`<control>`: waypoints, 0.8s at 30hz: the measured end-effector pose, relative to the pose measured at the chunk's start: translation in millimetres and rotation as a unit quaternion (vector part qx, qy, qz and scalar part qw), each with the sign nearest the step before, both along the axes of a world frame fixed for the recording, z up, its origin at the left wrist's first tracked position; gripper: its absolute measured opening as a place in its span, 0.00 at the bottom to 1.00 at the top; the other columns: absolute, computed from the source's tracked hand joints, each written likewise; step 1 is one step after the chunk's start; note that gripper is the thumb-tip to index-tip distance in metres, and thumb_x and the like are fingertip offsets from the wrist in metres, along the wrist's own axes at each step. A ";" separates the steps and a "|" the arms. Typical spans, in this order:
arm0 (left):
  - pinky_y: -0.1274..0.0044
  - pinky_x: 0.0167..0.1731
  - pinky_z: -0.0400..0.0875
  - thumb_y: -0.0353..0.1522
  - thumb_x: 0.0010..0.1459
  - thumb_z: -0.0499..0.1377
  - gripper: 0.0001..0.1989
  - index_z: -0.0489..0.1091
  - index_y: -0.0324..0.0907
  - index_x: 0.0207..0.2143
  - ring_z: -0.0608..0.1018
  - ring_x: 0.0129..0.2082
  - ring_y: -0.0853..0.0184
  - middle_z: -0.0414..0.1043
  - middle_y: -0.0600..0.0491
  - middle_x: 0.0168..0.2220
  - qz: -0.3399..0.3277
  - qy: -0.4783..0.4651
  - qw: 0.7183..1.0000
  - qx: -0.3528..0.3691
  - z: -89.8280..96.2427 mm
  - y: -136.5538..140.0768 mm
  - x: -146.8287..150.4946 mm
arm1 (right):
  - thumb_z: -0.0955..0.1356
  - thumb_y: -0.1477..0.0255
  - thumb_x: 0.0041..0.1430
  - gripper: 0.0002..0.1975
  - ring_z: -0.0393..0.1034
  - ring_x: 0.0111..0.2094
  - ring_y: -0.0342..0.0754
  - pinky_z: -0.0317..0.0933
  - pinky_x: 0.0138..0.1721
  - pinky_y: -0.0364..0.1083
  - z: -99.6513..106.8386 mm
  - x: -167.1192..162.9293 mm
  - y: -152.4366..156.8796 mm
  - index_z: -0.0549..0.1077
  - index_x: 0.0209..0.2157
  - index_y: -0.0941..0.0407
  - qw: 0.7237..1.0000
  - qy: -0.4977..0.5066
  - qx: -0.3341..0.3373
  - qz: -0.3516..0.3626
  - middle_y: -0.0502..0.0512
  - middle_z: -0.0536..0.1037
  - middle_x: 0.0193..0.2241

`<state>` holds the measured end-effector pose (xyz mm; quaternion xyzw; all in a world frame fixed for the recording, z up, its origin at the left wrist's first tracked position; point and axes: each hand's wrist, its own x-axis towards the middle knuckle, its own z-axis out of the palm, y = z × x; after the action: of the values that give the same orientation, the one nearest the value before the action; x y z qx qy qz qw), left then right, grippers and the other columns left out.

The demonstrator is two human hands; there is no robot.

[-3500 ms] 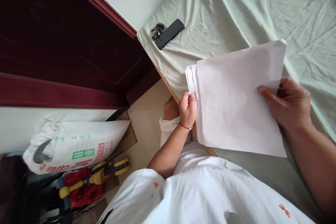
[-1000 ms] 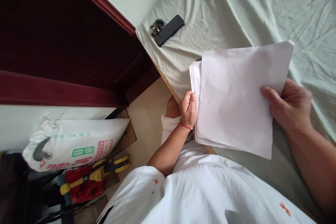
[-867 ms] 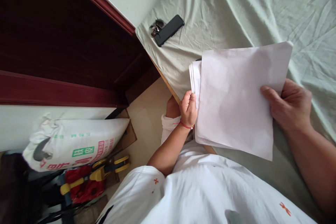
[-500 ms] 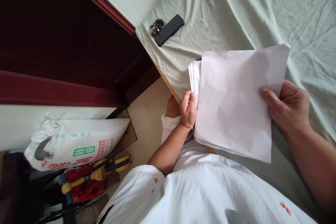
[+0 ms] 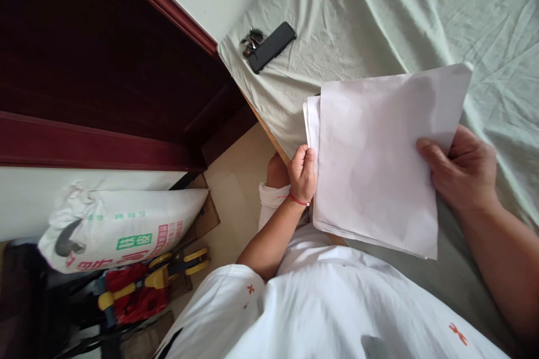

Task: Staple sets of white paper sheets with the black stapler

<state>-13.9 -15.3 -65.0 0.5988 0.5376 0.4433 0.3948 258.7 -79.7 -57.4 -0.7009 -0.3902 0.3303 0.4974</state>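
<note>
A stack of white paper sheets (image 5: pixel 374 162) is held up over my lap and the bed's edge, its top sheet blank and slightly creased. My left hand (image 5: pixel 303 174), with a red string on the wrist, grips the left edge of the stack in a closed fist. Several sheet edges fan out just above those fingers. On the right side, my right hand (image 5: pixel 465 168) pinches the paper, thumb lying on top and the other fingers hidden beneath. The top right corner bends upward.
On the grey-green bed sheet (image 5: pixel 357 22) lie a black phone (image 5: pixel 273 47) and a bunch of keys (image 5: pixel 252 42). At lower left, a printed white sack (image 5: pixel 126 224) lies by a red and yellow wheeled object (image 5: pixel 138 291). A dark red wooden frame (image 5: pixel 96 143) stands on the left.
The upper right corner of the paper has risen a little and shifted right. The sheet edges at my left hand are slightly closer together. Both hands have hardly moved.
</note>
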 end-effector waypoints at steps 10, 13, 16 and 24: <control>0.76 0.30 0.57 0.54 0.68 0.52 0.26 0.60 0.43 0.29 0.60 0.26 0.72 0.54 0.59 0.25 0.004 0.033 0.999 0.003 -0.4 1.9 0.0 | 0.73 0.60 0.61 0.13 0.56 0.25 0.41 0.51 0.28 0.45 -4.2 1.1 1.2 0.71 0.33 0.53 0.990 -0.112 0.066 -0.052 0.45 0.67 0.24; 0.76 0.30 0.57 0.53 0.68 0.53 0.25 0.60 0.43 0.29 0.59 0.26 0.72 0.54 0.59 0.25 0.002 0.027 1.000 0.005 -1.8 1.8 -0.4 | 0.73 0.61 0.61 0.11 0.56 0.25 0.41 0.52 0.29 0.45 -5.2 1.7 2.1 0.73 0.33 0.54 0.988 -0.107 0.091 -0.058 0.44 0.66 0.24; 0.76 0.29 0.57 0.52 0.69 0.53 0.24 0.61 0.43 0.29 0.59 0.26 0.71 0.54 0.59 0.25 -0.007 0.018 1.000 -0.001 -2.4 1.6 -0.4 | 0.74 0.61 0.61 0.11 0.58 0.24 0.40 0.52 0.28 0.45 -5.1 0.7 2.2 0.75 0.34 0.54 0.992 -0.063 0.094 -0.048 0.44 0.68 0.24; 0.75 0.28 0.55 0.51 0.69 0.53 0.24 0.60 0.43 0.28 0.58 0.25 0.72 0.53 0.59 0.23 -0.013 0.007 1.000 0.004 -1.8 2.2 -0.4 | 0.75 0.62 0.59 0.10 0.58 0.23 0.39 0.53 0.26 0.43 -1.6 -3.3 2.3 0.77 0.34 0.53 0.996 -0.020 0.085 -0.025 0.44 0.69 0.22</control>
<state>-14.3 -13.1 -66.8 0.6103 0.5310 0.4363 0.3940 255.4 -77.3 -59.0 -0.6716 -0.4095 0.2694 0.5556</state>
